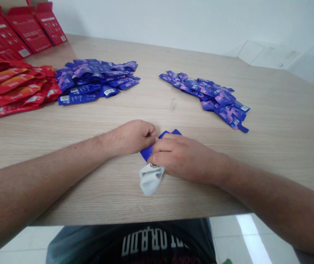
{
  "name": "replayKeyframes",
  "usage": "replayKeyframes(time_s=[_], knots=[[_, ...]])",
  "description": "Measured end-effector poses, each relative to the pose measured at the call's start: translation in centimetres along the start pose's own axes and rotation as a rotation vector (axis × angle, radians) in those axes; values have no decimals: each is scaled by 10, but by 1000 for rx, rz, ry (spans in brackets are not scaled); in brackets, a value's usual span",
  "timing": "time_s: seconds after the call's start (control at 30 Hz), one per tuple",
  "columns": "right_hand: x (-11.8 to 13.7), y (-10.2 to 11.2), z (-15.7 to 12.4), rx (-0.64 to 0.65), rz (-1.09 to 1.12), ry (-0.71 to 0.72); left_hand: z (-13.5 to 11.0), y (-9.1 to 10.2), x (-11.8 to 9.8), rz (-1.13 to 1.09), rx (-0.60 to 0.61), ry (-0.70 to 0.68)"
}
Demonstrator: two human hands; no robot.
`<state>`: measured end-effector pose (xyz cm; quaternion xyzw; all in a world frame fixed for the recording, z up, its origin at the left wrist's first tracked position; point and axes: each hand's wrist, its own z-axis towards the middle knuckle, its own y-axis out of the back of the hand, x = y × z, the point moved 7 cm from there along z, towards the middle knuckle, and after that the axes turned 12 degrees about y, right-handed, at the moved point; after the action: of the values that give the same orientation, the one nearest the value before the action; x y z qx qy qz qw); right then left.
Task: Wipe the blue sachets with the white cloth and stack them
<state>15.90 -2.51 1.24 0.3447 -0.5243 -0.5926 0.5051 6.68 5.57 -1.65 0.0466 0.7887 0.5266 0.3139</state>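
Note:
My left hand (133, 137) and my right hand (180, 157) meet at the middle of the wooden table (157, 110). Between them lies a small blue packet (162, 141), mostly hidden by my fingers. My left fingers are curled and pinch its left edge. My right hand is closed over the packet and also grips a crumpled white cloth (150, 178), which sticks out below the fist toward me.
A pile of blue-purple packets (96, 80) lies at the back left and another (209, 97) at the back right. Red packets (13, 88) are stacked at the far left, with flat red cartons (21, 29) behind them. The table's front edge is near my body.

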Motion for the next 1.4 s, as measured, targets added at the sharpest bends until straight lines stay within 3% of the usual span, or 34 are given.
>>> replayKeyframes(time_s=[0.07,0.2,0.4,0.57,0.63,0.77,0.93,1.0,1.13,1.3,1.4], knots=[[-6,0,-4,25,26,-27,0,0,-1,4,-3,-2],[-28,8,-13,-83,-27,-233,0,2,0,17,-22,31],[-9,-2,-7,60,91,-2,-1,0,-3,15,-4,-5],[-46,11,-22,-89,-16,-251,0,1,1,41,-36,39],[-43,10,-19,-94,-10,-233,0,0,2,37,-24,31],[-28,2,-15,47,100,-83,0,-1,1,10,-3,4],[-54,12,-27,-72,-25,-283,-1,0,0,28,-30,9],[-51,12,-24,-78,-14,-258,-1,0,0,44,-32,15],[-36,3,-19,52,128,-121,-1,-1,-1,40,-9,13],[-58,12,-29,-59,-33,-317,-1,0,0,59,-15,24],[-48,9,-23,-44,23,-231,0,-1,1,63,-24,19]])
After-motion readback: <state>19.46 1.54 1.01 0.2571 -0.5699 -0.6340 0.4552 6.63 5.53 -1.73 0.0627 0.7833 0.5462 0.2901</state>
